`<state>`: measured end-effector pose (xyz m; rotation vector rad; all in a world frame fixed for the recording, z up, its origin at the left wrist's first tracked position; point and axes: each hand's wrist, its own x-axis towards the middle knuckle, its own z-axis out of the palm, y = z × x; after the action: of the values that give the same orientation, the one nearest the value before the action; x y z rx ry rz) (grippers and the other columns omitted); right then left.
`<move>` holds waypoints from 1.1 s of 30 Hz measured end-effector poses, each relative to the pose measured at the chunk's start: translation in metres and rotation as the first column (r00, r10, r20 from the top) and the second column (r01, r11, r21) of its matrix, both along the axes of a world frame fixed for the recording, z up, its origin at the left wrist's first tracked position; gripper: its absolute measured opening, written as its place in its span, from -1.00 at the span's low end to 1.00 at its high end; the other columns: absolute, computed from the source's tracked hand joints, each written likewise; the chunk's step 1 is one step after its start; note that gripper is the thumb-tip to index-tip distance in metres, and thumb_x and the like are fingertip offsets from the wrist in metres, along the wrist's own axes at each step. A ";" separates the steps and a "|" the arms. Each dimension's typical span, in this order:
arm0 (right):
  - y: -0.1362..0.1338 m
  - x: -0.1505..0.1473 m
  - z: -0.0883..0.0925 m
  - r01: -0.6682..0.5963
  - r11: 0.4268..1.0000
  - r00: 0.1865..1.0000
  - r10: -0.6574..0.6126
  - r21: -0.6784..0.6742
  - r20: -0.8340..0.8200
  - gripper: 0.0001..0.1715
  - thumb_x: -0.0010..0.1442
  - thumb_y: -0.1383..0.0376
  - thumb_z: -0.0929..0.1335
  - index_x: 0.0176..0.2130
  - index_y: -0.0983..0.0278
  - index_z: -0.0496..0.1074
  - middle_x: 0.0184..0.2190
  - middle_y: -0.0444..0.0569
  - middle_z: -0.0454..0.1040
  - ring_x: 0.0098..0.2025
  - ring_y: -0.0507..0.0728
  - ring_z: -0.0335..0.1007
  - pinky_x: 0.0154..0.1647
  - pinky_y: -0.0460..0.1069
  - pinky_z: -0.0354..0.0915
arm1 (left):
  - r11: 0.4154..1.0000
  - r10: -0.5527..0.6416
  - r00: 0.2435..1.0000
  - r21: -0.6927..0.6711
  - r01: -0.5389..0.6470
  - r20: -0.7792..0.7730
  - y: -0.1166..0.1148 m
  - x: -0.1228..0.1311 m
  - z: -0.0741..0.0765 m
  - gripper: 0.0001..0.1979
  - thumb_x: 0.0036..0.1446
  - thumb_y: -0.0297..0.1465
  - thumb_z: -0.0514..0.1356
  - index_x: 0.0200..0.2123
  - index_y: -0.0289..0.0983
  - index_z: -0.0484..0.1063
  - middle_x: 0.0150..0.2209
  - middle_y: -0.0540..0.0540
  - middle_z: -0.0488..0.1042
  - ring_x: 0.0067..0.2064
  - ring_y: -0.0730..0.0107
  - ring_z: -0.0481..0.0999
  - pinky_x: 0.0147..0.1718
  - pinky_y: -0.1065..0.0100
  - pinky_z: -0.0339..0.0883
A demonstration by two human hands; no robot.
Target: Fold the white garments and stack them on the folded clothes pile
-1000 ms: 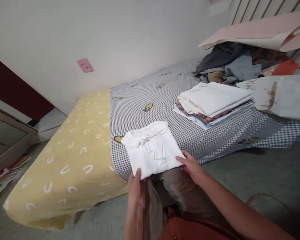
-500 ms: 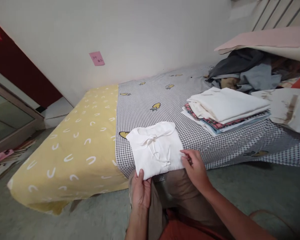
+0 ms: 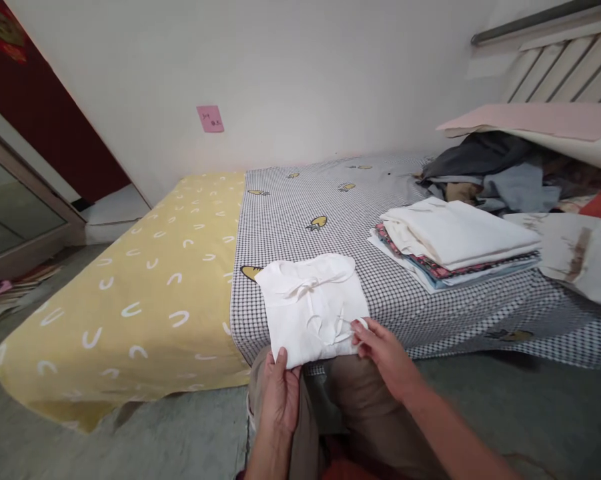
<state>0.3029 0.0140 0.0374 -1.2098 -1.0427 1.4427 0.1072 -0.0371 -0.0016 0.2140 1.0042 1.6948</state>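
Observation:
A folded white garment (image 3: 295, 320) with a thin tie in a bow lies over the bed's front edge and reaches to the knees. Its near left corner is pinched by my left hand (image 3: 281, 393), thumb on top and fingers beneath. At the lower right corner, my right hand (image 3: 383, 350) has its thumb and fingers closed on the garment's edge. Right of the garment, a stack of folded clothes (image 3: 460, 233), white on top with red patterned and blue layers below, rests on the checked sheet.
A yellow cover (image 3: 170, 287) spans the bed's left part, a checked sheet (image 3: 300, 200) the right. Behind the stack is a heap of dark and grey clothes (image 3: 485, 163) under a pink sheet (image 3: 535, 120). A pink note (image 3: 210, 119) is on the wall.
My right hand has moved from beside the garment's right edge down onto its lower right corner and closed there. My left hand keeps its hold. The view has shifted slightly.

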 end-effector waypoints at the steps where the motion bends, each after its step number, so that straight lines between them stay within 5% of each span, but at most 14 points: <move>1: 0.001 0.004 0.000 0.055 0.998 0.995 -0.058 -0.035 -0.080 -0.51 0.00 -0.14 0.52 -0.42 0.20 0.47 -0.41 -0.10 0.46 -0.44 0.06 0.32 -0.47 -0.04 0.26 | 1.000 0.003 1.000 -0.004 -0.003 0.015 0.000 0.000 0.000 -0.78 0.13 -0.29 0.30 -0.11 -0.06 0.56 0.08 -0.15 0.61 0.23 0.07 0.49 0.23 0.06 0.40; 8: 0.008 0.016 -0.012 0.282 0.953 0.922 -0.302 -0.114 -0.243 -0.50 0.02 -0.16 0.51 -0.43 0.18 0.45 -0.39 -0.10 0.49 -0.44 0.06 0.41 -0.49 -0.02 0.35 | 1.000 0.008 0.999 -0.005 -0.008 0.046 0.000 0.000 0.002 -0.77 0.16 -0.34 0.28 -0.08 -0.08 0.56 0.08 -0.10 0.61 0.21 0.14 0.52 0.23 0.10 0.40; 17: 0.011 0.020 -0.001 0.331 0.937 0.881 -0.349 -0.112 -0.320 -0.51 0.08 -0.14 0.47 -0.44 0.18 0.38 -0.53 -0.17 0.36 -0.54 0.02 0.26 -0.54 -0.04 0.29 | 1.000 0.004 0.999 -0.006 -0.004 0.053 0.001 0.002 0.004 -0.74 0.18 -0.37 0.26 -0.04 -0.11 0.54 0.08 -0.12 0.61 0.21 0.18 0.51 0.24 0.12 0.38; 26: 0.004 0.017 0.006 0.320 0.938 0.885 -0.347 -0.136 -0.310 -0.48 0.01 -0.12 0.52 -0.45 0.22 0.37 -0.68 -0.33 0.04 -0.66 -0.09 -0.13 -0.69 -0.15 -0.02 | 1.000 -0.017 1.000 0.022 0.017 0.021 -0.002 0.001 0.004 -0.74 0.13 -0.29 0.33 -0.09 -0.14 0.54 0.09 -0.14 0.60 0.20 0.18 0.51 0.22 0.14 0.40; 33: 0.002 0.015 0.012 0.362 0.919 0.890 -0.390 -0.154 -0.238 -0.43 -0.09 -0.12 0.56 -0.50 0.23 0.34 -0.71 -0.37 -0.04 -0.68 -0.12 -0.21 -0.71 -0.18 -0.14 | 0.999 -0.017 0.999 0.037 0.016 0.039 -0.002 0.002 0.003 -0.71 0.11 -0.29 0.35 -0.07 -0.14 0.53 0.06 -0.15 0.62 0.16 0.17 0.55 0.19 0.11 0.43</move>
<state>0.3183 0.0161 0.0495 -1.1776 -0.5177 1.3158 0.1092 -0.0395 0.0010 0.2114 0.9405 1.6972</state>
